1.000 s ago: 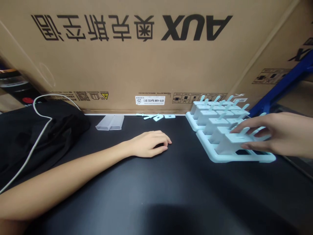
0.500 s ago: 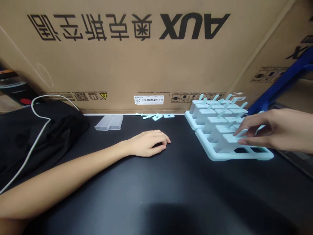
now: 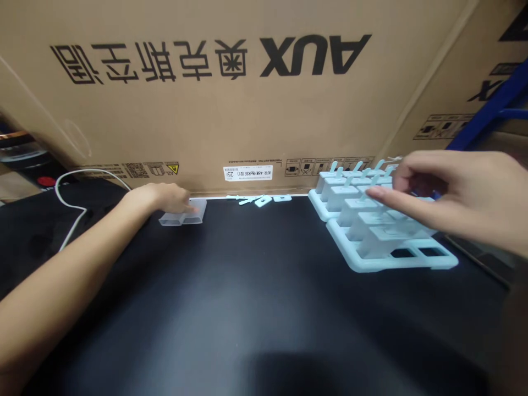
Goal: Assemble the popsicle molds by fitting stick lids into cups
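My left hand (image 3: 171, 198) is over two clear plastic popsicle mould cups (image 3: 193, 212) lying side by side at the back left. Its fingers and thumb reach down over them, slightly apart, and hide part of the cups. My right hand (image 3: 449, 192), a little blurred, hovers above the near pale-blue popsicle mould tray (image 3: 355, 258), thumb and fingers apart with nothing seen between them. Several filled-in mould cups with stick lids (image 3: 345, 193) stand upright in the two joined trays. The hand covers some of the lids on the right. Two near slots (image 3: 402, 253) hold no cup.
Several loose pale-blue lids (image 3: 263, 201) and sticks lie by the cardboard box (image 3: 231, 121) behind the black table (image 3: 239, 291). A white cable (image 3: 78, 208) crosses black cloth (image 3: 25, 231) at left. A dark container (image 3: 31, 159) and blue frame (image 3: 490, 118) flank the box.
My left hand has moved left and back from mid-table to the clear cups. My right hand has lifted away from the lid it was touching at the near row. The view has shifted slightly.
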A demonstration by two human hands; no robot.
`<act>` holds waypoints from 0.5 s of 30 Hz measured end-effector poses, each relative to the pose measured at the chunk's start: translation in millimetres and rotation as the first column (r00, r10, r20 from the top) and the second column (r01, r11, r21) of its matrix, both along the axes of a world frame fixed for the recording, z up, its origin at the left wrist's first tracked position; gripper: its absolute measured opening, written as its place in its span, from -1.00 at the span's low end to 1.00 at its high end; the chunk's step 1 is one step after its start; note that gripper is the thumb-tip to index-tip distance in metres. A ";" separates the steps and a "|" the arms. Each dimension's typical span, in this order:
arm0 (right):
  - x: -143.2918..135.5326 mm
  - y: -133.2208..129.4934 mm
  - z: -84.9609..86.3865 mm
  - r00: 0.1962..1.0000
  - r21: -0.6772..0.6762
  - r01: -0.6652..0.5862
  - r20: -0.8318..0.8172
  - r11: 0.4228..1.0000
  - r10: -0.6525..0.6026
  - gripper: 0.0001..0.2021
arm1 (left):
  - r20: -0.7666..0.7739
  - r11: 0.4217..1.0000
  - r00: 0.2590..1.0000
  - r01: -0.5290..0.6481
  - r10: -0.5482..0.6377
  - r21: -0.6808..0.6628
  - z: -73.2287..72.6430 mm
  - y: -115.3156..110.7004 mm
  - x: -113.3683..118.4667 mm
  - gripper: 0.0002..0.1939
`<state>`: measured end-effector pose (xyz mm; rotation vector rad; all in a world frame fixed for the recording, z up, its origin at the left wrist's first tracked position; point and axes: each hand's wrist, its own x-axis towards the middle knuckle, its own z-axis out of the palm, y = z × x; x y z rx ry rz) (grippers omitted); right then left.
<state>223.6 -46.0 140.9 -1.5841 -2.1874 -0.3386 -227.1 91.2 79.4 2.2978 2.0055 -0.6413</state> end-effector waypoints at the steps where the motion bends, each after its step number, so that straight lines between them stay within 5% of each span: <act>1: -14.5 -0.2 -4.1 0.998 0.061 -0.057 -0.011 0.997 0.058 -0.49 | 0.001 1.000 1.000 0.003 -0.003 -0.024 -1.6 1.3 -0.7 -0.27; 4: -60.7 5.4 -35.8 0.973 -0.009 -0.223 0.067 0.975 0.223 -0.66 | 0.043 0.998 0.997 0.057 -0.056 -0.002 -8.0 2.2 9.3 -0.35; 8: -103.5 30.6 -102.5 0.948 -0.188 -0.223 0.188 0.956 0.258 -0.76 | 0.209 0.959 0.936 0.279 -0.283 0.049 -19.7 -2.9 31.3 -0.41; 11: -114.0 59.3 -138.1 0.968 -0.196 -0.135 0.183 0.971 0.172 -0.62 | 0.352 0.893 0.821 0.413 -0.450 0.178 -28.3 -11.1 46.9 -0.49; 15: -113.9 87.9 -152.6 0.986 -0.168 0.010 0.168 0.986 0.019 -0.46 | 0.501 0.771 0.604 0.588 -0.619 0.244 -36.7 -27.9 70.1 -0.70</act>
